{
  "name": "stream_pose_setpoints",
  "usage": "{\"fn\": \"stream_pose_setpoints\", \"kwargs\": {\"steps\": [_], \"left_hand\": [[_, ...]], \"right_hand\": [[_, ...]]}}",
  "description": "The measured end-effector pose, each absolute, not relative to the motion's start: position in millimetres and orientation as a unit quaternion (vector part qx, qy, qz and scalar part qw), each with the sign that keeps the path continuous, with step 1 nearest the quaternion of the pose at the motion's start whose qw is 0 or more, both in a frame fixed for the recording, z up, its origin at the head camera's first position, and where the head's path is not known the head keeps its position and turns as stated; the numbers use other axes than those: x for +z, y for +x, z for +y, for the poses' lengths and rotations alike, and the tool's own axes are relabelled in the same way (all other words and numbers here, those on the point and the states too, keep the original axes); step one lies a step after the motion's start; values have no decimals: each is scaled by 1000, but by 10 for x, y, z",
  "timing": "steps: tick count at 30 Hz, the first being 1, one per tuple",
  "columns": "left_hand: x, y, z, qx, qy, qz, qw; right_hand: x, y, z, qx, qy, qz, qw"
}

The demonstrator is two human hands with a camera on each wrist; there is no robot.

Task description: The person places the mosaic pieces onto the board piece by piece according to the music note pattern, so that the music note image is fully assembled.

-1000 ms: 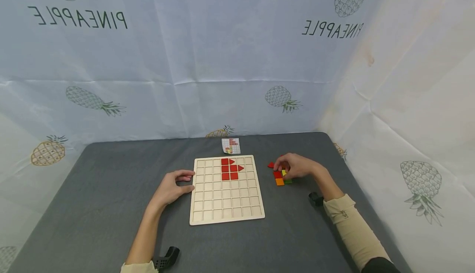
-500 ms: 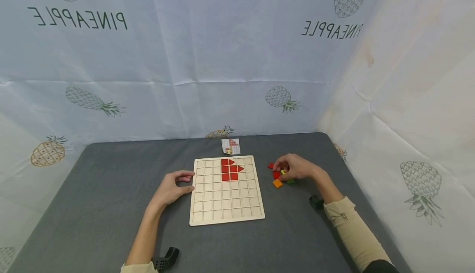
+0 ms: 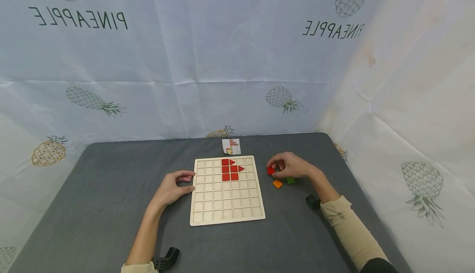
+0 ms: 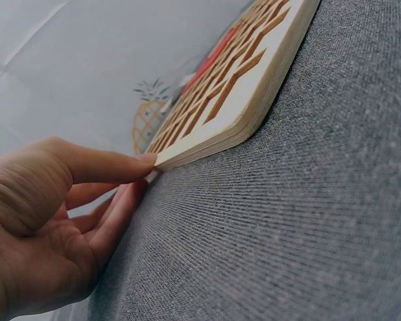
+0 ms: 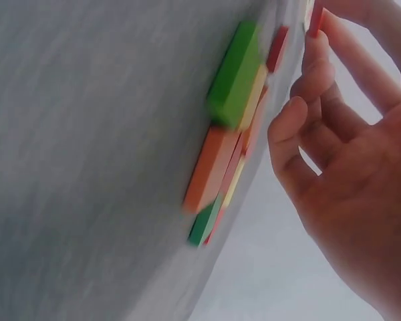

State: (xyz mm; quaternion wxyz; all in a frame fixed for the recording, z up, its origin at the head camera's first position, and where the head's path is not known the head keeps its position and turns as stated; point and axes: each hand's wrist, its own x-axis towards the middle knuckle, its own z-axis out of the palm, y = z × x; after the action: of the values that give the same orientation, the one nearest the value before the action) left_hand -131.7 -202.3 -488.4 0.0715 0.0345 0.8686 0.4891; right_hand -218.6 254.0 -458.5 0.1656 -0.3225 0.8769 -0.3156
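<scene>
A pale wooden grid board point(image 3: 227, 201) lies on the grey table, with several red squares and two pointed red pieces in its upper cells. At its left edge my left hand point(image 3: 171, 188) rests thumb and fingertips, spread apart; the left wrist view shows the thumb touching the rim. Right of the board, my right hand point(image 3: 293, 165) pinches a red tile point(image 5: 315, 19) between thumb and fingers. Below that hand lie an orange tile point(image 3: 277, 184) and a green tile point(image 3: 290, 180). Other loose pieces are hidden under the hand in the head view.
A small printed card point(image 3: 231, 146) with a coloured grid pattern lies behind the board. In the right wrist view a bright green piece point(image 5: 234, 73), an orange piece point(image 5: 212, 167) and several more lie close together. A pineapple-print curtain point(image 3: 222, 50) hangs behind the table.
My right hand has shifted slightly left, bringing a red tile with it. The orange tile has turned and slid a little left. My left hand and the board stay put.
</scene>
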Motion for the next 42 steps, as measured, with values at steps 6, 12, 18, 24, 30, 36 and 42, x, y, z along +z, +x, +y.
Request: {"fn": "stream_pose_setpoints", "kwargs": {"steps": [6,12,18,24,30,36,42], "left_hand": [[-4887,-1316,-2023,489,34,869,72],[-4886,-1318,-2024,489,34,869,70],[-4885,-1320,-2024,489,34,869,72],[-4879,-1323,-2021,487,34,870,72],[-4888,-1326,-2020,486,34,870,73],[-4882,-1329,-2022,487,35,870,72],[-4877,-1325,-2015,488,34,869,72]], "right_hand": [[-4601,-2204,2294,-327,-345,866,154],[-4599,-2212,1989,-306,-364,867,148],[-4632,-2214,1759,-289,-382,864,154],[-4642,-2195,1642,-275,-379,870,155],[-4629,-2169,1604,-284,-391,862,154],[-4658,-2171,1611,-289,-402,855,156],[-4657,-2184,1710,-295,-397,857,144]]}}
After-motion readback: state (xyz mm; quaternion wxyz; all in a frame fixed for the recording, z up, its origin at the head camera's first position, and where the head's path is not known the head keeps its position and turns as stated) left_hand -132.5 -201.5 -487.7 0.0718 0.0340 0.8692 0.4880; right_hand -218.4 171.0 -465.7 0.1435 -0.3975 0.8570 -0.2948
